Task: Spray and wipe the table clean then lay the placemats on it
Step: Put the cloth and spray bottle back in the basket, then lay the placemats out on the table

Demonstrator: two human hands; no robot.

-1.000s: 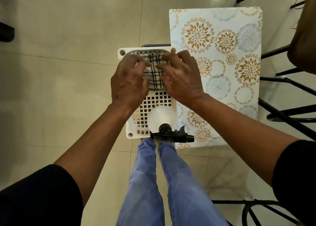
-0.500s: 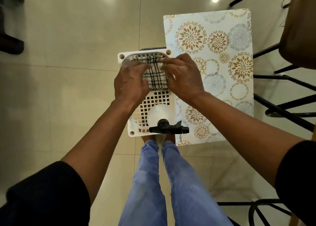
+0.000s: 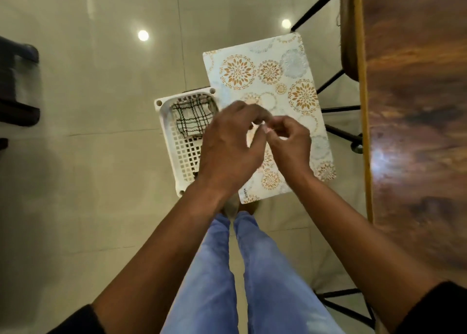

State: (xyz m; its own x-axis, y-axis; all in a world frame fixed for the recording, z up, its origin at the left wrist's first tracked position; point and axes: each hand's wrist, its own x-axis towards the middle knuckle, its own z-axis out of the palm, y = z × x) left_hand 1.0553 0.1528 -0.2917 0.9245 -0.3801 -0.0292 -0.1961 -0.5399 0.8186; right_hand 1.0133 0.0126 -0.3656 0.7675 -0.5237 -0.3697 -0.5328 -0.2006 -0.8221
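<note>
A checked cloth (image 3: pixel 193 117) lies folded in the far end of a white plastic basket (image 3: pixel 166 131) on the floor. Beside the basket, to its right, lies a floral placemat (image 3: pixel 278 66). The wooden table (image 3: pixel 417 106) fills the right edge of the view. My left hand (image 3: pixel 230 151) hovers over the basket's right side and the placemat, with its fingers loosely curled and nothing in them. My right hand (image 3: pixel 290 144) is above the placemat with fingertips pinched together, touching the left fingertips. The hands are blurred. The spray bottle is hidden behind my left hand.
Black metal chair legs (image 3: pixel 338 131) stand between the placemat and the table. A dark piece of furniture (image 3: pixel 15 86) sits at the left edge. My legs in blue jeans (image 3: pixel 240 270) stand just before the basket on a glossy tiled floor.
Both hands have let go of the checked cloth and moved right, over the placemat. The view has swung right, bringing the wooden table in.
</note>
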